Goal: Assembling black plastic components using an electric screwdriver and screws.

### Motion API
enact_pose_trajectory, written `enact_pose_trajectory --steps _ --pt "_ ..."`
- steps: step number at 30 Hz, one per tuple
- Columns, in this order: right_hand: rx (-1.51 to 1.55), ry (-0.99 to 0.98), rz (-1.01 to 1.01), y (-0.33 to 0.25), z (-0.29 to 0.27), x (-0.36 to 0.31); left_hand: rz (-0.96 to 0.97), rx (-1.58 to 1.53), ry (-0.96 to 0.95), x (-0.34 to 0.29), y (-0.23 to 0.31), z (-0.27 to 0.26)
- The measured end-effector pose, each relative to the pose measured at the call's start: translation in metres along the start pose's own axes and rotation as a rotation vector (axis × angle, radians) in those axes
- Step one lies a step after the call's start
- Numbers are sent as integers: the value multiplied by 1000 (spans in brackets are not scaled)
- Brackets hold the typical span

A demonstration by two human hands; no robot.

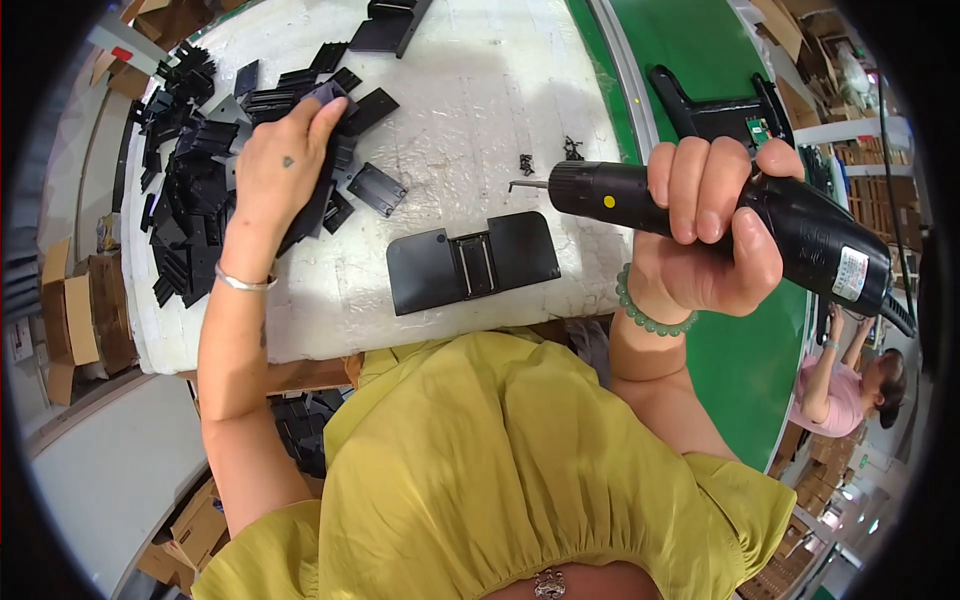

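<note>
My right hand (715, 225) is wrapped round a black electric screwdriver (610, 198), held above the table's right side. Its thin metal bit points left, with a tiny dark piece, apparently a screw, at the tip. Below the bit lies a wide black plastic panel (420, 270) with a slotted channel across its middle. At the far left, my left hand (280, 165) is closed on a black plastic piece (328, 95) at the edge of a heap of black parts (195, 195). Its fingertips are partly hidden. A small black plate (378, 189) lies loose between heap and panel.
Two little clusters of dark screws (526, 164) lie on the white padded table (470, 110). Beyond a metal rail (625, 70) runs a green surface (745, 385), holding a black frame (700, 110) with a small circuit board. Another person (840, 390) works at the right. Cardboard boxes (95, 310) stand left.
</note>
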State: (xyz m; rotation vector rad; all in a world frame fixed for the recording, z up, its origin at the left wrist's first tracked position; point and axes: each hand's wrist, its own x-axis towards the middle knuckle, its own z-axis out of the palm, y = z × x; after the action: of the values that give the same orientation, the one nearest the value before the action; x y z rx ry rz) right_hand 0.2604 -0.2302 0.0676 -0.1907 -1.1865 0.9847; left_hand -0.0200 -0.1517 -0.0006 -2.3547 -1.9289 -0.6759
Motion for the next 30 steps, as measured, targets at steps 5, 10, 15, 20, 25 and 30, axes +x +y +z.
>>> enact_pose_trajectory --steps 5,10,15,20,25,30 --pt "-8 -55 9 -5 -1 -2 -163 -516 -8 -12 8 -25" --pt "-23 -100 65 -12 3 -4 -212 -1335 -323 -47 60 -25" --pt "-16 -145 127 -16 -2 -5 -91 -1073 -453 -73 78 -13" --pt "-4 -82 168 -22 -4 -14 42 -926 -502 -68 82 -2" --pt "-32 -148 199 -24 -2 -16 251 -788 -415 -71 85 8" --pt "-21 -191 213 -25 -3 -16 225 -718 -426 -76 88 6"
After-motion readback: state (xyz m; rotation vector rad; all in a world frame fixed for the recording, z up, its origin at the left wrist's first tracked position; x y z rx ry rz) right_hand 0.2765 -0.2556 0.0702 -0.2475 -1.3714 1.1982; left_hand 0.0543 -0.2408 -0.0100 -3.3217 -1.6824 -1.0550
